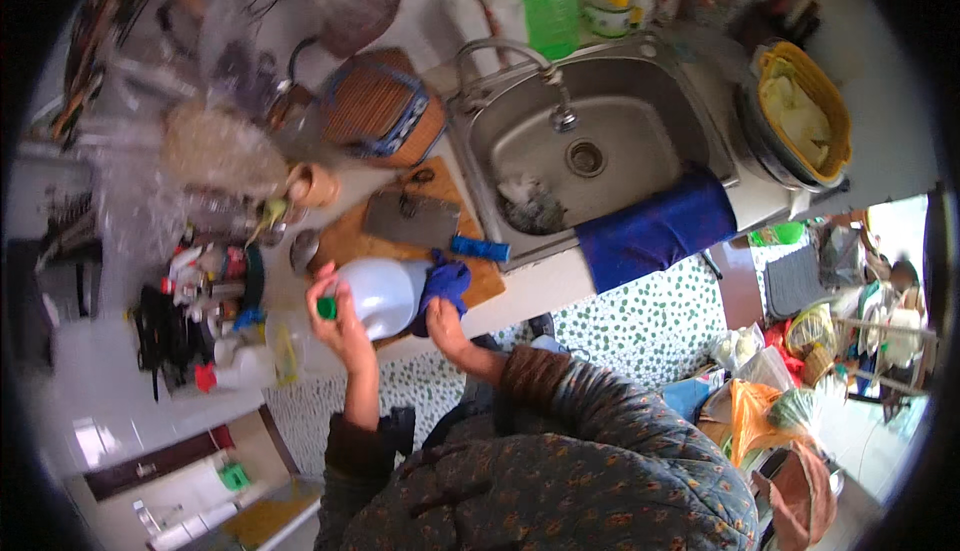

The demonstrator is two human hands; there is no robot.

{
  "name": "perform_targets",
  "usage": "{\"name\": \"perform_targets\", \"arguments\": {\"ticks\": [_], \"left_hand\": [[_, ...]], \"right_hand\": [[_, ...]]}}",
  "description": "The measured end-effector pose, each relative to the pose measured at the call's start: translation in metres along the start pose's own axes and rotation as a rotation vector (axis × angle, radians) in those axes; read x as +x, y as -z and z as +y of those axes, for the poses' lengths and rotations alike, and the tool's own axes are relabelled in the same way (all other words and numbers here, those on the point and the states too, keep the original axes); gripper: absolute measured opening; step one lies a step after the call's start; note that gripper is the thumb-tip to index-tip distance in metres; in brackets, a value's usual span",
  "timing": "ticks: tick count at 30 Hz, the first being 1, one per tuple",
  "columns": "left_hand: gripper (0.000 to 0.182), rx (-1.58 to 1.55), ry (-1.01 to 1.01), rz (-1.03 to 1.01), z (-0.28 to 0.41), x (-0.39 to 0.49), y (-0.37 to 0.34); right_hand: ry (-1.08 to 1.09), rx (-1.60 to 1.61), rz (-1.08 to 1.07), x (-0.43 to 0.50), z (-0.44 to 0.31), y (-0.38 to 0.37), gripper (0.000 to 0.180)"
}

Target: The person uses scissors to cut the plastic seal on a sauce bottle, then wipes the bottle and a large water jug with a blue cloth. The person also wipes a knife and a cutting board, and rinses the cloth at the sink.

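Note:
My left hand (341,318) grips a whitish plastic jug (386,292) around its neck, beside the green cap (326,308). The jug is tilted on its side, with its cap end to the left. Against the jug's base my right hand (448,326) presses a dark blue cloth (444,292). Both hands are over the near edge of a wooden cutting board (480,281). On that board lie a cleaver with a broad grey blade (412,217) and a blue handle (481,248), and a pair of scissors (415,189).
A steel sink (622,123) with a faucet (553,70) and a scouring pad (534,213) is to the right. Another blue cloth (656,228) hangs over its front rim. A woven box (382,104) stands behind the board. Bottles (244,367) crowd the left; a yellow basket (806,112) stands far right.

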State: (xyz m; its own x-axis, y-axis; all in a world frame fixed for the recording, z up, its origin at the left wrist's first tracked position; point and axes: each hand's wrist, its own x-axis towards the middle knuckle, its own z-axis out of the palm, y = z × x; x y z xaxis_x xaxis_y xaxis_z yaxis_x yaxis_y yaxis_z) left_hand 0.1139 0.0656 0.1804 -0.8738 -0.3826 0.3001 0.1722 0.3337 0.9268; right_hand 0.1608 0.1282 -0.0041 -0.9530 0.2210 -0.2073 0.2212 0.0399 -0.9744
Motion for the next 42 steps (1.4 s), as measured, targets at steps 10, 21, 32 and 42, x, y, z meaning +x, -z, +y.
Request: {"name": "perform_targets", "arguments": {"ticks": [10, 21, 32, 42], "left_hand": [[0.067, 0.292, -0.057, -0.733, 0.022, 0.037, 0.063], [0.046, 0.683, -0.381, -0.221, 0.004, 0.01, 0.025], [0.055, 0.683, -0.242, -0.298, 0.015, 0.0, 0.028], [0.052, 0.329, 0.199, -0.102, -0.014, -0.073, 0.03]], "right_hand": [[-0.392, 0.853, -0.468, 0.034, -0.082, 0.129, 0.043], [0.563, 0.108, -0.103, 0.042, -0.088, 0.046, 0.046], [0.64, -0.423, -0.057, 0.061, -0.033, 0.041, 0.026], [0.427, -0.168, -0.402, 0.06, -0.071, 0.101, 0.043]]}}
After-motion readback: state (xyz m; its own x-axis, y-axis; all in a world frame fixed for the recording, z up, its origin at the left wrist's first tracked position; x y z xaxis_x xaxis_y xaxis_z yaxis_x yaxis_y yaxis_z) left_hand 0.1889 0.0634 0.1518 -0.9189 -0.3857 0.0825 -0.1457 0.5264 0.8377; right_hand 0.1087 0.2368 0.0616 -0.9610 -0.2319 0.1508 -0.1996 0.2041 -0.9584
